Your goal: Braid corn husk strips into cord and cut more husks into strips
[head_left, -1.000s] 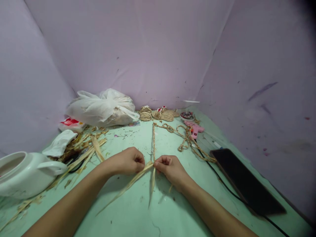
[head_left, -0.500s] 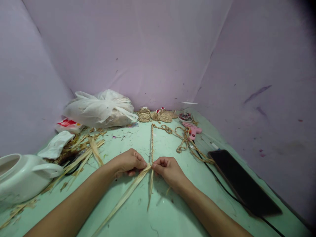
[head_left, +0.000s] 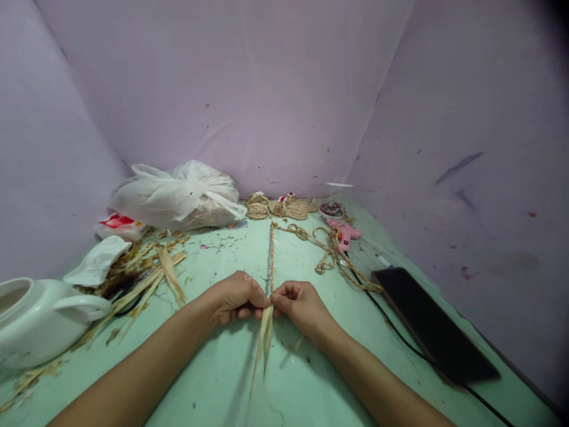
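In the middle of the green table, a thin braided cord point(head_left: 272, 255) runs straight away from me. My left hand point(head_left: 242, 296) pinches the near end of the braid, where loose dried-leaf strips point(head_left: 265, 332) begin. From the other side, my right hand point(head_left: 300, 305) also pinches this end with thumb and forefinger, its fingertips nearly touching the left ones. The strips hang towards me below both hands. Beyond its far end the cord bends right and lies in a loose tangle point(head_left: 331, 243).
On the left are a white ceramic pot point(head_left: 40, 320), more dried strips point(head_left: 169, 273) and a white plastic bag point(head_left: 178, 196). Small woven slippers point(head_left: 288, 207) lie by the back wall. At right sit a pink glue gun point(head_left: 345, 234), a black phone point(head_left: 435, 326) and a black cable point(head_left: 395, 332).
My left hand has moved slightly right, closer to the right hand. The long strip that slanted to the lower left now hangs nearly straight beside the other one.
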Demonstrator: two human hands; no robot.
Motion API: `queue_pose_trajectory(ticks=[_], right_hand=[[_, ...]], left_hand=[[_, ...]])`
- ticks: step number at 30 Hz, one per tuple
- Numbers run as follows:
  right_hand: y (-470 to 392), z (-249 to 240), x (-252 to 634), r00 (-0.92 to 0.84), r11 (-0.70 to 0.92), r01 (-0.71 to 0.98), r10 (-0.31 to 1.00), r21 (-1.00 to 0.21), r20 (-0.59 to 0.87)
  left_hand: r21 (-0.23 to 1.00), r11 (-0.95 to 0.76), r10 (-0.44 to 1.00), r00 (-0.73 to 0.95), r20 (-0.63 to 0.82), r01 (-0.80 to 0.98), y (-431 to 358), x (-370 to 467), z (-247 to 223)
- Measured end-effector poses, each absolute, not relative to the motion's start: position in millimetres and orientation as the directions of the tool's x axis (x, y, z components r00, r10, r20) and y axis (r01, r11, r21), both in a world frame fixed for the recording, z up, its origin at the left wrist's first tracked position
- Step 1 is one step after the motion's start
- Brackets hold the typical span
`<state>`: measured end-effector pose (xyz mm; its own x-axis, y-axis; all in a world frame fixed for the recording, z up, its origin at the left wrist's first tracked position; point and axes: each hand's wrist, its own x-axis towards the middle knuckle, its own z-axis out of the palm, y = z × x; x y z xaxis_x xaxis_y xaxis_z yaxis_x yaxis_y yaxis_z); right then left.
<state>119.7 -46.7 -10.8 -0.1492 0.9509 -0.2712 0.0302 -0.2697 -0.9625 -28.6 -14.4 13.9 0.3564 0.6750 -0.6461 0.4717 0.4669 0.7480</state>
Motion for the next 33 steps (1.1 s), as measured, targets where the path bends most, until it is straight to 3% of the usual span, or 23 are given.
queue_pose_trajectory(ticks=[4, 11, 18, 25, 33], right_hand=[[-49, -6, 120, -0.143, -0.296, 0.016, 0.945, -0.955, -0.296], [-48, 0, 125, -0.195, -0.397, -0.064, 0.905, -0.915, -0.379], [-49, -3, 124, -0.206, -0.361, -0.154, 0.922, -0.920, -0.328], [-47, -8, 123, -0.161, -0.311, -0.072, 0.941, -0.948, -0.296], [-48, -2, 130, -0.283, -0.245, -0.061, 0.934, -0.968, -0.219]], left_hand=[[0.781, 0.473, 0.708, 0.352, -0.612, 0.407, -19, -21, 15], [0.870, 0.321, 0.869, 0.248, -0.428, 0.375, -29, -9, 17], [0.834, 0.501, 0.732, 0.401, -0.550, 0.230, -35, -7, 17], [0.838, 0.485, 0.759, 0.356, -0.546, 0.250, -32, -13, 17], [0.846, 0.404, 0.819, 0.275, -0.504, 0.347, -31, -10, 26]])
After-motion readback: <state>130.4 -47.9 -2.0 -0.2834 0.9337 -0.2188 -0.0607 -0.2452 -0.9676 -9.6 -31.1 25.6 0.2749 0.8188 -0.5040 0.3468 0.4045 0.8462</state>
